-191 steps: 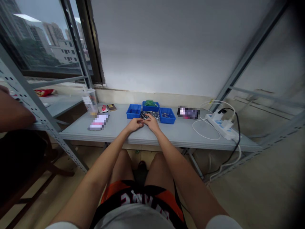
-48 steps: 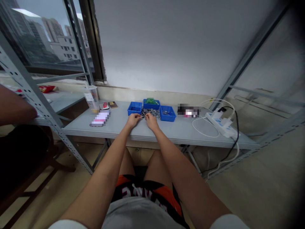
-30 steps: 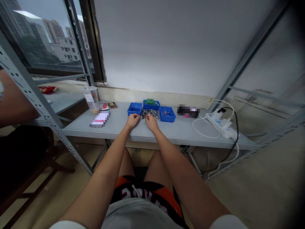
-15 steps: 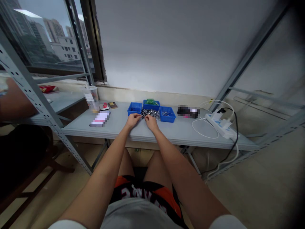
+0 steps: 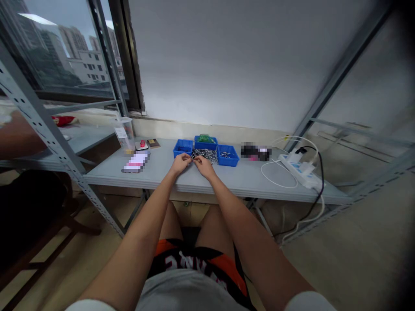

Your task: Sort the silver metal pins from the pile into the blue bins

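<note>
My left hand (image 5: 180, 163) and my right hand (image 5: 202, 165) meet fingertip to fingertip on the grey table (image 5: 227, 179), just in front of a pile of small metal parts (image 5: 205, 154). Both hands are closed in a pinch on a tiny piece too small to name. Around the pile stand three blue bins: one at the left (image 5: 183, 148), one behind holding green parts (image 5: 205, 141), one at the right (image 5: 228, 155).
A phone (image 5: 135, 163), a clear plastic cup (image 5: 123, 133) and small items lie at the table's left. A white power strip (image 5: 301, 170) with cables sits at the right, near a dark object (image 5: 256, 151). Another person's arm (image 5: 16, 138) shows at far left, behind a shelf post.
My hands have drawn slightly closer together in front of the metal pile. The other person's arm at the left has shifted a little.
</note>
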A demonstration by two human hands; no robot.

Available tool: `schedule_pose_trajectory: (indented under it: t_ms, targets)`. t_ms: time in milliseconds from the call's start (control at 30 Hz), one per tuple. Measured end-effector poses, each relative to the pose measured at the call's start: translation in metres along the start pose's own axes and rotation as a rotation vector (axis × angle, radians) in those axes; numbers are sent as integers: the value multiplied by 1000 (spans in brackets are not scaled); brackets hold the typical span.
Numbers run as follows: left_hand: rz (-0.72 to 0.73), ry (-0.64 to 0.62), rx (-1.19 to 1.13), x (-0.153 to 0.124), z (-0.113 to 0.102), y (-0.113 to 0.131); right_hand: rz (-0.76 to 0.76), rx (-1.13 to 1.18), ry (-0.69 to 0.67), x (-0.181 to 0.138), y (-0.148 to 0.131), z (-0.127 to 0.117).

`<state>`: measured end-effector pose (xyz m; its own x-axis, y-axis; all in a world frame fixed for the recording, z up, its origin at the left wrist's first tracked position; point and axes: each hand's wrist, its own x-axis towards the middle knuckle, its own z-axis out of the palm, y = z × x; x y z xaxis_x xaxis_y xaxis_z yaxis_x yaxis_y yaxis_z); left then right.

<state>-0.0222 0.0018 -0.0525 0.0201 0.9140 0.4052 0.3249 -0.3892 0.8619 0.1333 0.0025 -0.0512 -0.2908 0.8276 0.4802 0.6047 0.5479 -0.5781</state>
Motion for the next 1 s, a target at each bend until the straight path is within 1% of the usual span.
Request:
schedule_pose_trajectory:
  t_ms: [100,200,300,467,767,1000]
  targets:
    - [24,-30,23,-1,0,-1,34,108,65,0,1,-1]
    - [41,-53,43,-1,0,1,55,186,68,0,2,-1]
    - [30,-37,52,-1,1,1,78,212,65,2,5,1]
    - [-10,22,50,1,1,-2,152,257,134,5,12,2]
    - [14,15,36,3,2,-6,170,305,140,5,12,2]
    - [33,4,11,0,0,1,175,356,148,6,13,1]
